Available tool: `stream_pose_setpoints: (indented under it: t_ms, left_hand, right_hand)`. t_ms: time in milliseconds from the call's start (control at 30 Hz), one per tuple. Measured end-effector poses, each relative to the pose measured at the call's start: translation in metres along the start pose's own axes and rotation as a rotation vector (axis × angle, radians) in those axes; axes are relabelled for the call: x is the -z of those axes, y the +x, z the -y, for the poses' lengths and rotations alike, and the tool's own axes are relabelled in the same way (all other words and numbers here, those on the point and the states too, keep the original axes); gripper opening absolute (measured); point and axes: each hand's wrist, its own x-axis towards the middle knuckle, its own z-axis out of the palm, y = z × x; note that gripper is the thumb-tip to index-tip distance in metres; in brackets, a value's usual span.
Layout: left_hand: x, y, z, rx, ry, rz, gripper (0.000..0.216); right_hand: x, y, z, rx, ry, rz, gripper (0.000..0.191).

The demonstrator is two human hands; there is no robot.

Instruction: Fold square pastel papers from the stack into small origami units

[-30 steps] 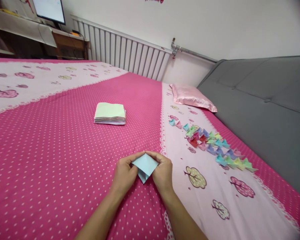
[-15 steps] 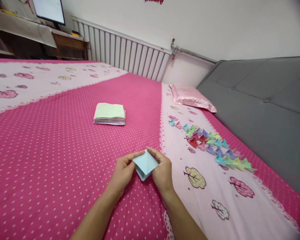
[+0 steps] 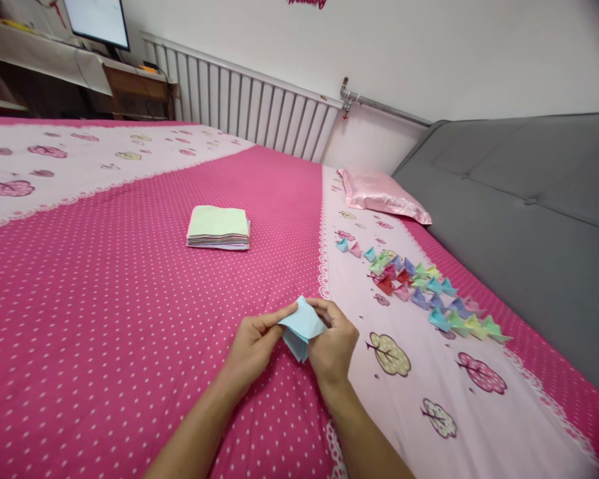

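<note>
No writing could be read anywhere in the room. A strip of red lettering (image 3: 307,2) stood on the white wall (image 3: 479,53) at the very top edge, but the frame cut off all but its lowest strokes, so no word could be made out. The monitor screen (image 3: 97,20) in the far left corner showed only a pale glow.

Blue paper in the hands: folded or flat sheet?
Folded. The light blue paper shows stacked layers and a pointed lower corner, pinched between the left hand and right hand.
</note>
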Motion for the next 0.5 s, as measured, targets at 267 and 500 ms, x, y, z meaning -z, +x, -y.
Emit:
stream_pose_setpoints:
  t_ms: [267, 500]
  left_hand:
    - [-0.0001, 0.0019, -0.0005, -0.008, -0.077, -0.066, 0.026]
    - [0.0055, 0.0039, 0.0021, 0.06, -0.261, -0.136, 0.033]
  right_hand:
    - [-0.0011, -0.0016, -0.0021, 0.034, 0.039, 0.004, 0.018]
    - [-0.006, 0.0031, -0.0103, -0.047, 0.232, 0.229, 0.029]
